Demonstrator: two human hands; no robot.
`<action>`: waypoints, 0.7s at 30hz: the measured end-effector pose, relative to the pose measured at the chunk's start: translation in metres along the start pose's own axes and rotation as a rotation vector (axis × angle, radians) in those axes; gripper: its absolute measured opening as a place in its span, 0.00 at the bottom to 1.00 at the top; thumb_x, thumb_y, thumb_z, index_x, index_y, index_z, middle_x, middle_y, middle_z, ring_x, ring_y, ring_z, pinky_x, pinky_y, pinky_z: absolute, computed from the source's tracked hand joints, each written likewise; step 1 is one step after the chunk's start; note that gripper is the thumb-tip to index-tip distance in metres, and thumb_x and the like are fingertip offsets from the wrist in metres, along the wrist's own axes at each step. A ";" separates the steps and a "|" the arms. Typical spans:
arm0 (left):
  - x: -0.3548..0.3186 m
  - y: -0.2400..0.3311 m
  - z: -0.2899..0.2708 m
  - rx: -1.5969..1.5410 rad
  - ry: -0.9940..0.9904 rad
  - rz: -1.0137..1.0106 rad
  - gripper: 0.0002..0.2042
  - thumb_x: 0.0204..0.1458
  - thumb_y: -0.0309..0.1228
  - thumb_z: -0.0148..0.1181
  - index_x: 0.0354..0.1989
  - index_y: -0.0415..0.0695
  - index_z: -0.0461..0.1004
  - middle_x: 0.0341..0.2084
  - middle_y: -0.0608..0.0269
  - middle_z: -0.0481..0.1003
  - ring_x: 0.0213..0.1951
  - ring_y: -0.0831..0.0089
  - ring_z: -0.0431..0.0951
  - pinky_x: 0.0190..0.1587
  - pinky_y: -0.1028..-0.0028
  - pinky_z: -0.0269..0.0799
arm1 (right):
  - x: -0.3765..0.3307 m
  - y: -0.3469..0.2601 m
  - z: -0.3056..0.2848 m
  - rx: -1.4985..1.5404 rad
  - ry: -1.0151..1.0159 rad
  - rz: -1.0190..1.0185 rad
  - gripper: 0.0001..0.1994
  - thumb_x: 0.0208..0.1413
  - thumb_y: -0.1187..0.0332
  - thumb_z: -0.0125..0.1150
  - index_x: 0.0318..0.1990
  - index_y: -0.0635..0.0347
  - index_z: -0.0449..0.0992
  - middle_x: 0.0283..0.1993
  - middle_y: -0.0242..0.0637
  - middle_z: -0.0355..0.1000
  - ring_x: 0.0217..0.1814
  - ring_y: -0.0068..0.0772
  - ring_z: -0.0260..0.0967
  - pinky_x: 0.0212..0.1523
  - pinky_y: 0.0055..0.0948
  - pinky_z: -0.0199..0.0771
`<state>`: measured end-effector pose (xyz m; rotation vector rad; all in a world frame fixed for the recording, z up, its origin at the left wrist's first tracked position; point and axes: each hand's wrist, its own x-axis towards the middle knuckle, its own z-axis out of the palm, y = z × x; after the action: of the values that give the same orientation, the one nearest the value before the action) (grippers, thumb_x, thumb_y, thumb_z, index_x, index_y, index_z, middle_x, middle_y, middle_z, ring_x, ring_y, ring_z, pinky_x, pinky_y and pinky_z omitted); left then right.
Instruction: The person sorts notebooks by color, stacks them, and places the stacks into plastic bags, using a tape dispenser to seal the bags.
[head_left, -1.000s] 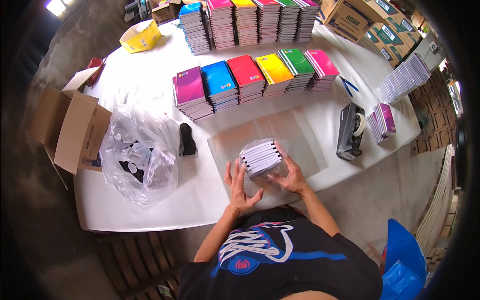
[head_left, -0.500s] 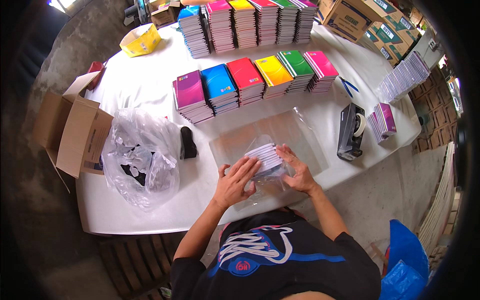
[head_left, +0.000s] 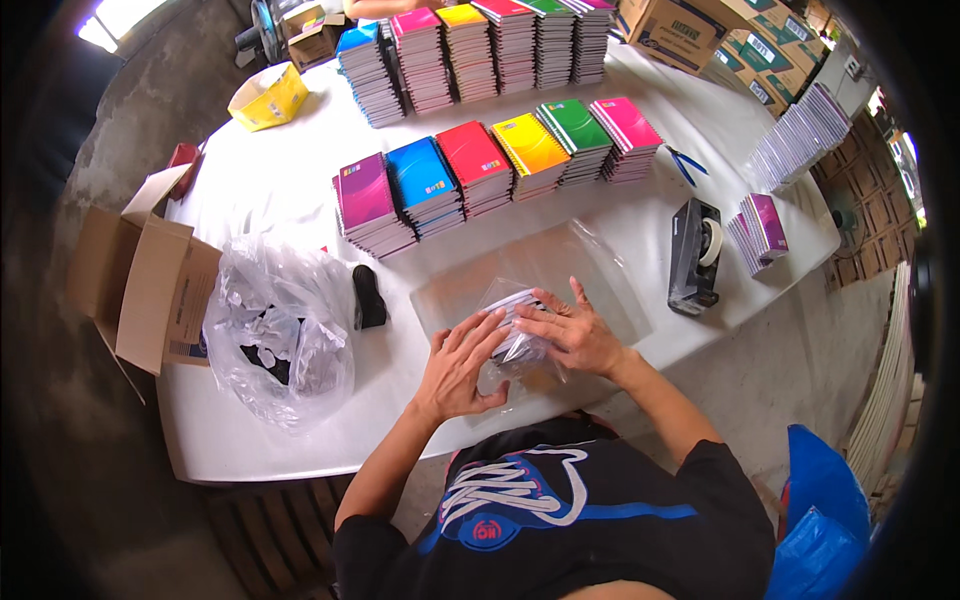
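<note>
White table point(head_left: 300, 190) holds it all. From the left — an open cardboard box point(head_left: 150, 280), a crinkly clear bag point(head_left: 275, 335), then rows of bright notebooks point(head_left: 490, 165) behind. Left hand point(head_left: 460, 365) and right hand point(head_left: 570, 335) press flat, fingers spread, on a small notebook stack in plastic point(head_left: 515, 325) near the front edge. Tape holder point(head_left: 693, 255) sits right — bare table between.

open brown carton point(head_left: 150, 280) at table's left; yellow box point(head_left: 267, 97) far left; brown cartons point(head_left: 690, 35) far right
</note>
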<state>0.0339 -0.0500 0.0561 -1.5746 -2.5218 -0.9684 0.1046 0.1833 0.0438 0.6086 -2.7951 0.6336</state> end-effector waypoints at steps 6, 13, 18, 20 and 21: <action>0.014 0.001 -0.013 0.065 -0.177 0.005 0.37 0.37 0.50 0.59 0.61 0.53 0.61 0.61 0.71 0.60 0.57 0.63 0.61 0.52 0.62 0.58 | -0.009 0.000 -0.016 0.304 0.088 0.152 0.28 0.45 0.69 0.63 0.57 0.47 0.66 0.67 0.34 0.53 0.71 0.37 0.44 0.67 0.52 0.37; 0.018 0.016 -0.025 0.201 -0.340 -0.145 0.42 0.27 0.46 0.64 0.61 0.68 0.60 0.64 0.79 0.55 0.68 0.57 0.38 0.59 0.42 0.33 | -0.153 0.131 -0.075 0.165 0.918 1.245 0.18 0.52 0.55 0.59 0.43 0.58 0.73 0.51 0.40 0.67 0.55 0.34 0.61 0.54 0.39 0.59; 0.019 0.016 -0.033 0.271 -0.377 -0.138 0.45 0.25 0.43 0.66 0.62 0.72 0.58 0.65 0.80 0.52 0.68 0.52 0.29 0.59 0.37 0.22 | -0.160 0.130 -0.093 0.694 0.564 1.551 0.19 0.50 0.48 0.59 0.42 0.50 0.76 0.45 0.32 0.70 0.52 0.25 0.60 0.51 0.43 0.54; 0.021 0.016 -0.032 0.274 -0.388 -0.134 0.45 0.24 0.42 0.67 0.62 0.73 0.57 0.65 0.81 0.51 0.68 0.52 0.28 0.58 0.36 0.20 | -0.179 0.146 -0.087 0.868 0.606 1.479 0.20 0.48 0.48 0.61 0.45 0.47 0.76 0.44 0.28 0.71 0.53 0.24 0.59 0.50 0.43 0.51; 0.021 0.016 -0.032 0.283 -0.391 -0.132 0.46 0.24 0.42 0.67 0.62 0.73 0.57 0.66 0.81 0.51 0.68 0.52 0.28 0.59 0.36 0.20 | -0.187 0.151 -0.082 0.990 0.782 1.369 0.21 0.48 0.48 0.61 0.46 0.47 0.75 0.44 0.27 0.70 0.53 0.23 0.59 0.49 0.43 0.50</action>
<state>0.0267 -0.0447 0.0966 -1.6576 -2.8825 -0.3034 0.2146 0.4092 0.0075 -1.3184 -1.5965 1.8915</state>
